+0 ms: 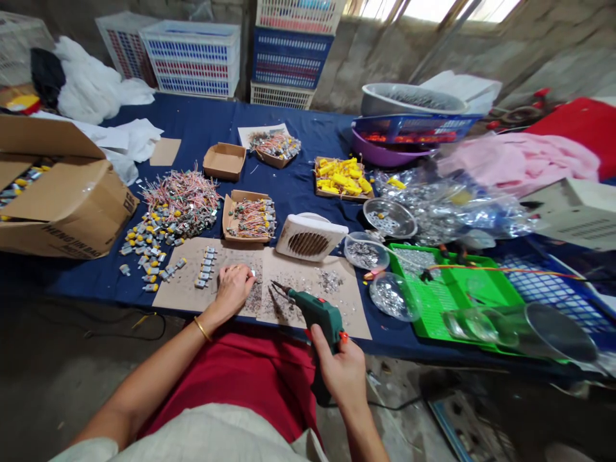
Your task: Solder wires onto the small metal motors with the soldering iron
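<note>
My right hand [342, 370] is wrapped round the handle of a dark green power tool [321, 316], whose narrow tip points up and left over the cardboard sheet [346, 308]. My left hand [235, 287] rests on the cardboard with its fingers curled; a small pale piece shows at its fingertips, too small to name. Just left of that hand stands a column of small motors [206, 268]. Tiny metal parts [330, 280] lie scattered near the tool. Behind them is a white vented box [310, 239].
Loose motors with wires [180, 199] are heaped at the left, beside a large cardboard box [62, 212]. Yellow parts [342, 176] fill a box at centre back. Dishes of small metal pieces [366, 253] and a green tray [433, 301] stand at the right. A cord hangs below the tool.
</note>
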{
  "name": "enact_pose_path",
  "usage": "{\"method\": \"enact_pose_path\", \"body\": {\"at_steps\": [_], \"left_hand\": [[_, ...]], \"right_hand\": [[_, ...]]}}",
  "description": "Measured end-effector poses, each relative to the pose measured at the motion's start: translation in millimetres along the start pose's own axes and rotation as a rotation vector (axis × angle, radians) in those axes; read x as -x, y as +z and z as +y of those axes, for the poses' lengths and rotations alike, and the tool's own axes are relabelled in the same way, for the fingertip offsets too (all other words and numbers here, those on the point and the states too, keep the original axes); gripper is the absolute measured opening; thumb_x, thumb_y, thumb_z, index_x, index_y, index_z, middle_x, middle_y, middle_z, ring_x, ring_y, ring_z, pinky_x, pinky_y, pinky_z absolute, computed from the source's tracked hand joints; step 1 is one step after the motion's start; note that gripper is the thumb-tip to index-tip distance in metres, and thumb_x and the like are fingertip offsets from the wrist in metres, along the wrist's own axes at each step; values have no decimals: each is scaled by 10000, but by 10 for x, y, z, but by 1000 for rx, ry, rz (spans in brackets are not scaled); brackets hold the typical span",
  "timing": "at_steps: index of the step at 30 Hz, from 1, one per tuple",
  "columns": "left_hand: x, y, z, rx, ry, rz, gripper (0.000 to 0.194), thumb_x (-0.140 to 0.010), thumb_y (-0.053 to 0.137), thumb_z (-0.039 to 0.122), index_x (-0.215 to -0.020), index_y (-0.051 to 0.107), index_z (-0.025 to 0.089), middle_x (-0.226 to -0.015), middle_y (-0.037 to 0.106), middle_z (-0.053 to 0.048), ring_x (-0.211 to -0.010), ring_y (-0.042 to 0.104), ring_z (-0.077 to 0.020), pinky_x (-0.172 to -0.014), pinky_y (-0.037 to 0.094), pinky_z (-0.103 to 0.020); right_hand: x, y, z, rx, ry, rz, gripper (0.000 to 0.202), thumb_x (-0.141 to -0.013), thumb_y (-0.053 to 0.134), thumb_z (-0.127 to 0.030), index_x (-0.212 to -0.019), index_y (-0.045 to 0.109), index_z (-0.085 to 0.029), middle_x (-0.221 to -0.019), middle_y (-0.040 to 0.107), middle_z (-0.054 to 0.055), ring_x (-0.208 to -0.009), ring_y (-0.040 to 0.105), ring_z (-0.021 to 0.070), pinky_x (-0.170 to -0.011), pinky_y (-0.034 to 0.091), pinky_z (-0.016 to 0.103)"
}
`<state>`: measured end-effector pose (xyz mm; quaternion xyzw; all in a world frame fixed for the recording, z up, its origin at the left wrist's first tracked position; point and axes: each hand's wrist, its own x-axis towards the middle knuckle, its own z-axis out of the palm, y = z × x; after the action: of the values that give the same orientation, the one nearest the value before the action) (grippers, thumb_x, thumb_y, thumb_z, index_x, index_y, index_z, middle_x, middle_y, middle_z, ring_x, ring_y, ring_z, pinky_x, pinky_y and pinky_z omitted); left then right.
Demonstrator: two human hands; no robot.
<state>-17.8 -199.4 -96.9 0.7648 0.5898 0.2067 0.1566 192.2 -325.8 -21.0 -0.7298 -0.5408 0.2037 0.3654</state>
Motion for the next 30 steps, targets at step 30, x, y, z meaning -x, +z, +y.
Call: {"method": "enact_pose_path", "body": {"at_steps": [30], "left_hand": [[63,-79,-234,119,163,-46,143,-894,523,241,-852,654,201,-849,668,-34,-946,556,-186,-1045,199,-471]], "right_hand": [[35,144,-164,59,-163,-34,457,-866,530,-518,-549,551,-190,-440,497,-12,-427,467,125,-459,368,238]]}}
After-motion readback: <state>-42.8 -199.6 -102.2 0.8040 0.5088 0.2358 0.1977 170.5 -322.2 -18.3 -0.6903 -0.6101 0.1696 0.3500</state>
